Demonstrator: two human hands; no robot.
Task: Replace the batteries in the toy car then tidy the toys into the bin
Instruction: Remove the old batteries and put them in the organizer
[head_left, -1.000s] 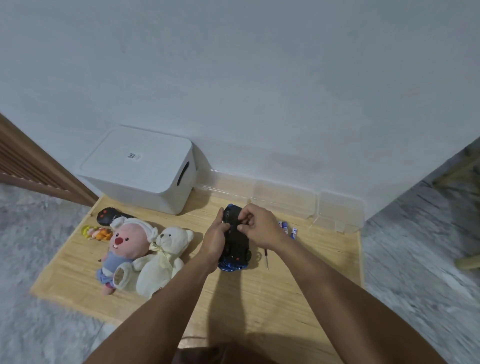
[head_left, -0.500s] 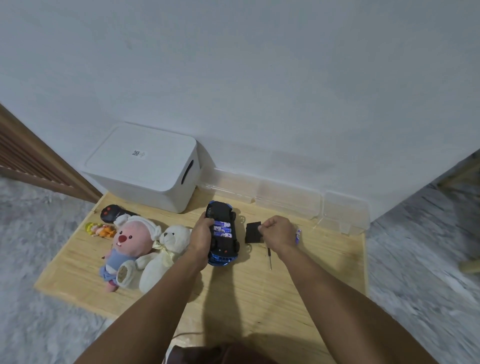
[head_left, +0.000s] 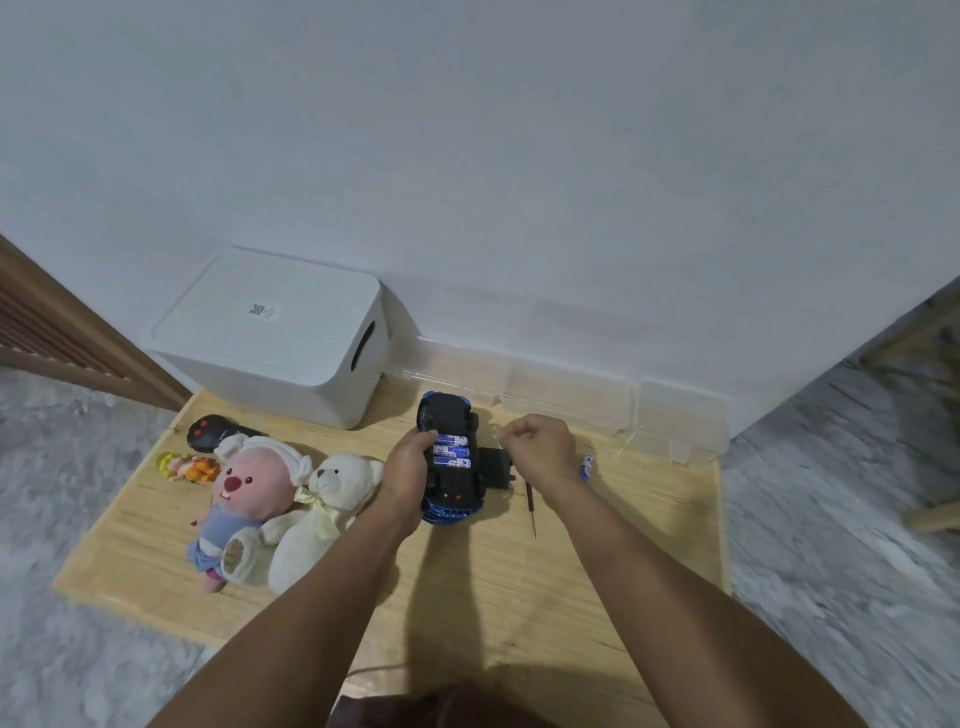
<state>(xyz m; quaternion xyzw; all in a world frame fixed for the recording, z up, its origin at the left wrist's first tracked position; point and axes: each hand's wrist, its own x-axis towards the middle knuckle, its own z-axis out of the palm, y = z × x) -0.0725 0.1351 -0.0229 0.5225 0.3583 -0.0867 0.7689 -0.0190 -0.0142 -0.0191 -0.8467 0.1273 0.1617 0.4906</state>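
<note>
Toy car (head_left: 451, 460) lies belly-up on the wooden board (head_left: 519, 587), batteries (head_left: 451, 451) exposed — left hand (head_left: 410, 470) wraps its side. Right hand (head_left: 540, 449) hovers loosely curled, seemingly empty, cover (head_left: 496, 467) just beside. Risk: loose batteries (head_left: 587, 466) and screwdriver (head_left: 530, 506) nearby — old and new cells could get mixed.

A big plain white wall (head_left: 519, 156) fills the far side. The floor is grey marbled stone (head_left: 841, 545). A flat light wooden board (head_left: 493, 582) lies on it, touching the wall. On the left stands a brown wooden slatted panel (head_left: 47, 332). On the far right are pale wooden furniture legs (head_left: 930, 332).
</note>
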